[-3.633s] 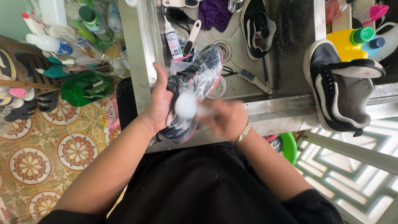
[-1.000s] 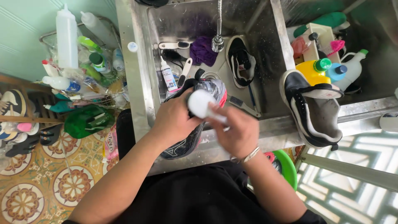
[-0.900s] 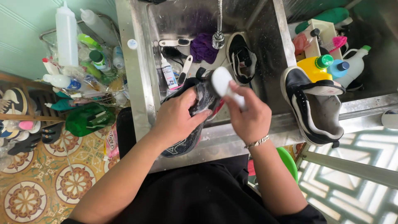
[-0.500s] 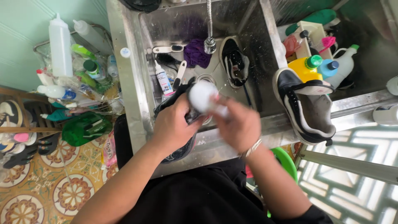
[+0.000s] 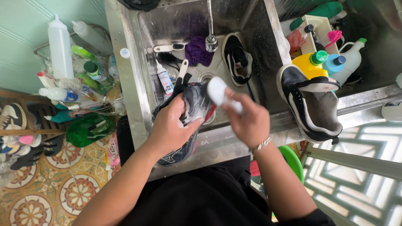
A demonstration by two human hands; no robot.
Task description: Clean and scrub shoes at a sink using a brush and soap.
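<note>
My left hand grips a dark, soapy sneaker and holds it over the front edge of a steel sink. My right hand is closed on a white brush whose head rests against the sneaker's upper part. A bracelet sits on my right wrist. Part of the sneaker is hidden under my left hand.
Inside the sink lie a black shoe, a purple cloth, a small tube and a brush. A black-and-white shoe rests on the right ledge near bottles. A rack of bottles stands left; a green basin sits below.
The brush has been moving back and forth over the sneaker in my right hand; my left hand has kept its hold. The camera view has shifted slightly.
</note>
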